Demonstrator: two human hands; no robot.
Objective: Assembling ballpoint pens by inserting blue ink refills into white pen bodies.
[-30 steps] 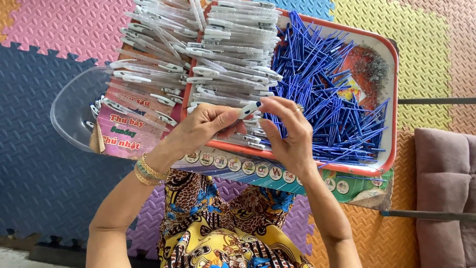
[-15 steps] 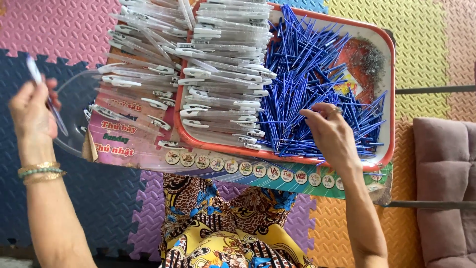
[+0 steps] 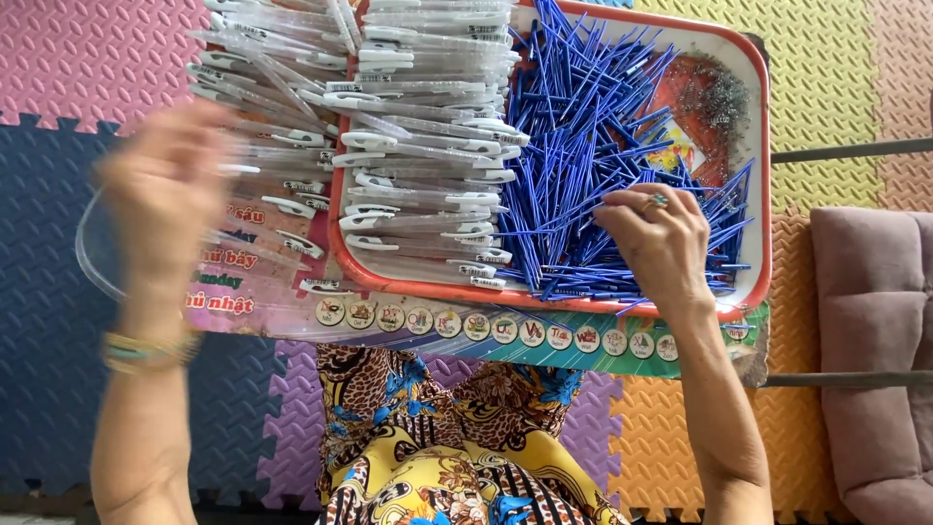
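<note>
The scene is bright and evenly lit by soft, diffuse light; colours are saturated and shadows are faint. The left hand (image 3: 165,190) is heavily smeared by motion blur, its fingers and bracelets without clear outline. The right hand (image 3: 661,238) is sharp, down to its ring. The clear pen barrels (image 3: 428,146) carry small pale highlights, and the clear lid (image 3: 92,258) at the tray's left edge shows a thin glint. The blue refills (image 3: 583,126) and tray (image 3: 763,165) are crisp. The floor mats look slightly soft toward the corners.

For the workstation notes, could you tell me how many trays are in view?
1: a red-rimmed tray on the small table, holding blue refills under the right hand and clear pen barrels. None seems hidden.
</note>
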